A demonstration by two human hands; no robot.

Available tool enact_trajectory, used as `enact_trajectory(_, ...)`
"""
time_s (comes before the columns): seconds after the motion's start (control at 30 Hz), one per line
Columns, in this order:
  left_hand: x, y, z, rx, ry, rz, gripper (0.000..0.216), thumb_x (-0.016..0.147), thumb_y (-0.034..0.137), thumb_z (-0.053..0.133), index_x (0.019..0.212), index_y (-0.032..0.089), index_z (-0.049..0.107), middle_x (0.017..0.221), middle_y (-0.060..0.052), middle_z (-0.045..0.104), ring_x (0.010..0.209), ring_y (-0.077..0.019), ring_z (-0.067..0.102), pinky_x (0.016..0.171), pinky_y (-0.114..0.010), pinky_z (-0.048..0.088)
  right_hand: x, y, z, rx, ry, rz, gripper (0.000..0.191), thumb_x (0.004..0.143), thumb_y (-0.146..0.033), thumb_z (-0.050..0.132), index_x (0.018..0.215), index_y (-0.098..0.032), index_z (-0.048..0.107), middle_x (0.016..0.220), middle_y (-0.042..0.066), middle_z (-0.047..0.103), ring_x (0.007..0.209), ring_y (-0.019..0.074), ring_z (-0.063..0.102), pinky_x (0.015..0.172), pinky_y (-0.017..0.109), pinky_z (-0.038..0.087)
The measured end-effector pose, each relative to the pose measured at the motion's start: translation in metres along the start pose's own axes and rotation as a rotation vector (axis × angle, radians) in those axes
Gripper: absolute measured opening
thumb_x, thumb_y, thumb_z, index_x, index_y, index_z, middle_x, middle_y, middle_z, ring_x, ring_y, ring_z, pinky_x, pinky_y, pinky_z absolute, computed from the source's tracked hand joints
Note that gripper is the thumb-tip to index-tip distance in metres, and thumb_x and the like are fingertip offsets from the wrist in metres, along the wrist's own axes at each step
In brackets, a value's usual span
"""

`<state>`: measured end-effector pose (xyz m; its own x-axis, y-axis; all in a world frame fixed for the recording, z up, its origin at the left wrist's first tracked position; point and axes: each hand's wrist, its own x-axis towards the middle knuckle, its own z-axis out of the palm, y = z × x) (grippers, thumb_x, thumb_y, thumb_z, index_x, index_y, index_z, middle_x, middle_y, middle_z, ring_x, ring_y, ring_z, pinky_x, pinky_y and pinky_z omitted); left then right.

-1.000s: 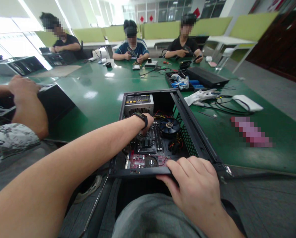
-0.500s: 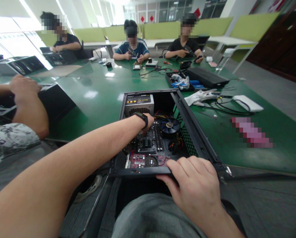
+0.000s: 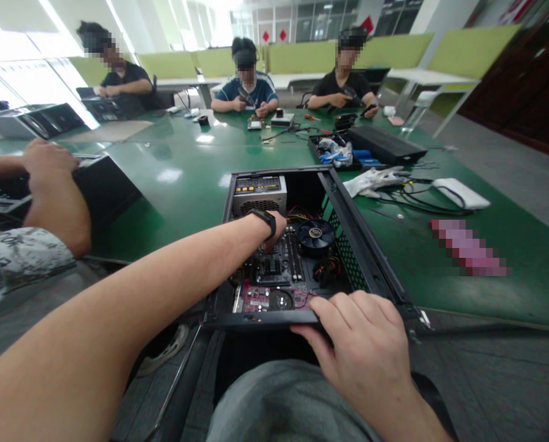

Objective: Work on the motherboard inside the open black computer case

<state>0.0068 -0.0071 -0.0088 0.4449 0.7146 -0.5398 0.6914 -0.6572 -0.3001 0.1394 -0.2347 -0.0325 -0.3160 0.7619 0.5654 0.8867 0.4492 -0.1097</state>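
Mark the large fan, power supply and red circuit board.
Large fan (image 3: 315, 234): head view, its hub.
Power supply (image 3: 258, 189): head view, its labelled side.
Red circuit board (image 3: 260, 295): head view, left half of its face.

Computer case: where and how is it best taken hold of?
Probably by the near rim of the case, from the wearer's side: this straight, narrow bar lets a hand hook over it with the thumb outside. The right hand grips it that way.
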Motion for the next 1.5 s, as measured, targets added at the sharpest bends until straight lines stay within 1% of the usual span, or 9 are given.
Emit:
enact_trajectory(0.1,-0.0018,0.0004,-0.0009,0.004,-0.007,-0.002,0.061,0.053,0.028,0.090,0.111,0.014,0.076,0.111,-0.014,0.075,0.105,-0.0284,0.069,0.090,-0.028,0.053,0.0002,0.0004,0.0001,0.002,0.000,0.000,0.020,0.092,-0.041,0.061,0.095,-0.022,0.064,0.075,0.002,0.055,0.077,0.0189,0.042,0.073,0.037,0.026)
enact_trajectory(0.3,-0.0007,0.0001,-0.0001,-0.008,0.004,-0.003,0.069,0.048,0.027,0.092,0.113,0.012,0.075,0.114,-0.015,0.074,0.106,-0.0301,0.068,0.091,-0.029,0.053,-0.0002,0.0003,0.0007,-0.005,-0.006,0.006,0.020,0.092,-0.041,0.061,0.096,-0.021,0.064,0.076,0.002,0.056,0.077,0.0192,0.042,0.074,0.037,0.026)
enact_trajectory(0.53,-0.0016,0.0007,-0.0006,-0.043,0.008,-0.011,0.065,0.047,0.023,0.091,0.109,0.009,0.077,0.109,-0.018,0.075,0.102,-0.0313,0.069,0.089,-0.031,0.054,0.0002,-0.0004,0.0005,-0.005,-0.002,0.002,0.020,0.091,-0.041,0.062,0.095,-0.022,0.063,0.075,0.002,0.055,0.077,0.0196,0.042,0.073,0.037,0.026)
enact_trajectory(0.77,-0.0015,0.0012,-0.0004,0.010,-0.003,-0.006,0.062,0.050,0.027,0.090,0.109,0.015,0.077,0.109,-0.013,0.076,0.102,-0.0277,0.069,0.086,-0.027,0.054,-0.0019,0.0000,0.0004,-0.001,-0.010,0.008,0.021,0.091,-0.042,0.062,0.096,-0.022,0.063,0.075,0.002,0.055,0.077,0.0193,0.042,0.074,0.037,0.026)
enact_trajectory(0.97,-0.0036,0.0025,-0.0029,0.027,-0.026,0.001,0.067,0.051,0.026,0.091,0.114,0.009,0.075,0.114,-0.016,0.074,0.104,-0.0303,0.068,0.088,-0.030,0.054,-0.0024,-0.0005,0.0007,-0.003,-0.008,0.003,0.021,0.091,-0.042,0.062,0.096,-0.022,0.063,0.075,0.002,0.056,0.077,0.0196,0.042,0.074,0.037,0.026)
enact_trajectory(1.03,-0.0034,0.0021,-0.0025,0.000,-0.018,-0.006,0.069,0.049,0.026,0.092,0.114,0.009,0.075,0.114,-0.016,0.074,0.105,-0.0306,0.068,0.088,-0.029,0.054,-0.0018,-0.0004,0.0010,-0.006,-0.007,0.002,0.021,0.091,-0.042,0.062,0.097,-0.022,0.063,0.075,0.002,0.056,0.077,0.0198,0.042,0.074,0.037,0.026)
enact_trajectory(1.17,-0.0010,0.0007,0.0000,-0.085,0.012,-0.032,0.071,0.044,0.027,0.093,0.112,0.014,0.077,0.111,-0.014,0.075,0.106,-0.0312,0.068,0.092,-0.030,0.052,-0.0004,0.0001,0.0011,-0.007,-0.010,0.004,0.020,0.091,-0.042,0.062,0.097,-0.022,0.062,0.076,0.002,0.056,0.077,0.0200,0.042,0.073,0.037,0.026)
enact_trajectory(1.3,-0.0001,0.0003,0.0007,-0.110,0.008,-0.043,0.069,0.044,0.027,0.093,0.110,0.013,0.077,0.108,-0.015,0.076,0.105,-0.0318,0.068,0.092,-0.032,0.052,-0.0002,-0.0001,0.0008,-0.001,-0.011,0.001,0.020,0.091,-0.041,0.062,0.096,-0.022,0.062,0.076,0.002,0.056,0.077,0.0200,0.042,0.073,0.037,0.026)
enact_trajectory(1.5,-0.0026,0.0007,-0.0010,-0.079,0.018,-0.024,0.066,0.044,0.026,0.093,0.106,0.012,0.078,0.108,-0.015,0.076,0.102,-0.0307,0.069,0.090,-0.030,0.054,-0.0018,-0.0005,0.0004,-0.003,-0.008,0.008,0.021,0.091,-0.042,0.062,0.097,-0.022,0.062,0.076,0.002,0.057,0.078,0.0199,0.042,0.074,0.038,0.026)
